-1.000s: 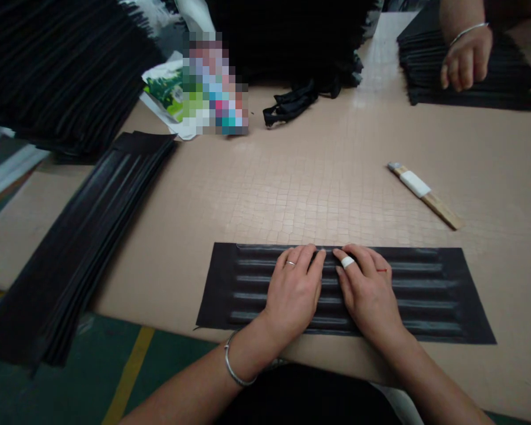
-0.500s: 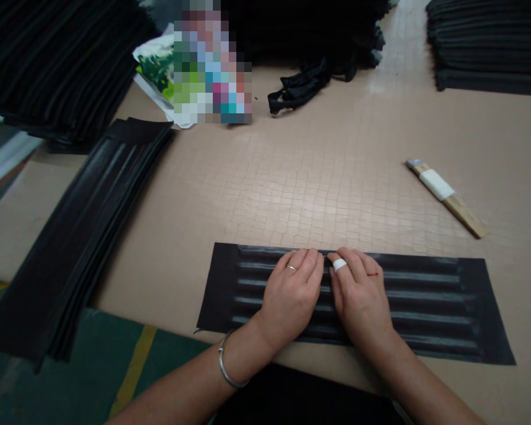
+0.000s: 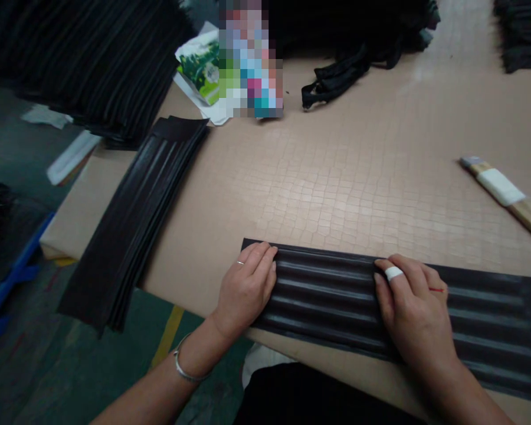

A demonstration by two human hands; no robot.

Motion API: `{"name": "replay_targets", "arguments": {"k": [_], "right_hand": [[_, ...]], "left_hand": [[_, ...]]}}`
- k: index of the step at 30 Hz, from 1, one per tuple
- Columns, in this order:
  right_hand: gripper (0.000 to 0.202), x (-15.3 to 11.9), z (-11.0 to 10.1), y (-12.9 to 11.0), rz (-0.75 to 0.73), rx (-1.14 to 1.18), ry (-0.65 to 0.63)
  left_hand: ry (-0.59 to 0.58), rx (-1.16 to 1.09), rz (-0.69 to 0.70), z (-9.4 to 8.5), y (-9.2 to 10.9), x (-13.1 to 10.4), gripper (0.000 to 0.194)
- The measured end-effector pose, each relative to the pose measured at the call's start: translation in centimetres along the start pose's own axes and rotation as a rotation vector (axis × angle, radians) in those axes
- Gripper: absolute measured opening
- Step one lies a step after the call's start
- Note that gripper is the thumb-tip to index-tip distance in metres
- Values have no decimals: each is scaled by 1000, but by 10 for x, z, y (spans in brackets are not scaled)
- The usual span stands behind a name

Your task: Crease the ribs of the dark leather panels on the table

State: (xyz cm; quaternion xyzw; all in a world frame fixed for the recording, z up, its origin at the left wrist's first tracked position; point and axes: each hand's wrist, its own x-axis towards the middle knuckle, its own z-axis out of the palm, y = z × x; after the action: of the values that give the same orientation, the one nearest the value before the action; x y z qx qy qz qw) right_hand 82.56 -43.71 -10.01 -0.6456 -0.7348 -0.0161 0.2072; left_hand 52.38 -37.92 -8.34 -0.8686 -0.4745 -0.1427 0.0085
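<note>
A dark ribbed panel (image 3: 327,298), leather-like and long, lies flat along the near edge of the table. My left hand (image 3: 248,286) is closed at its left end, fingers together over the far edge and a ring on one finger. Near the panel's middle, my right hand (image 3: 413,301) grips the same far edge with bent fingers; white tape wraps one finger. Both palms cover parts of the ribs, and the fingertips are partly hidden. The panel's right end runs out of view.
Similar panels form a stack (image 3: 128,206) hanging over the table's left edge. Beyond it rises a tall black pile (image 3: 115,65). A flat wooden-handled tool (image 3: 504,186) with white wrapping lies right. Black straps (image 3: 336,77) and a green-white packet (image 3: 201,71) lie at the back of the beige table (image 3: 318,183).
My hands have moved apart along the panel's far edge: the left has slid to its left end, while the right stays near the middle. The view has shifted left.
</note>
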Motion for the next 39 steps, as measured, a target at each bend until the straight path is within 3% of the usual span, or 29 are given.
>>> {"name": "replay_targets", "arguments": {"k": [3,9,12,14,18,24,36,39], "right_hand": [[28,5,11,-19,-14,48,3],[34,36,38,-99,-148,226,-78],[31,44,43,-111,-125,246,-90],[28,41,40,-98,-73,229,-94],[27,19,18,-48,27,178,-67],[30,-7,-12,21,34,112,-10],[30,-45,-43,119,98,-28,32],[26,-48,-46,130,124,-76,69]], "left_hand": [[24,-27,-15,2,-8,-8,36],[30,-154,66,7,-14,-14,48],[28,-153,93,8,-18,-13,52],[45,-149,83,10,-20,-11,54],[74,-150,79,14,-22,-10,57],[75,-136,85,13,-21,-9,59],[54,-108,57,13,-25,-12,57],[52,-93,58,11,-22,-10,53]]}}
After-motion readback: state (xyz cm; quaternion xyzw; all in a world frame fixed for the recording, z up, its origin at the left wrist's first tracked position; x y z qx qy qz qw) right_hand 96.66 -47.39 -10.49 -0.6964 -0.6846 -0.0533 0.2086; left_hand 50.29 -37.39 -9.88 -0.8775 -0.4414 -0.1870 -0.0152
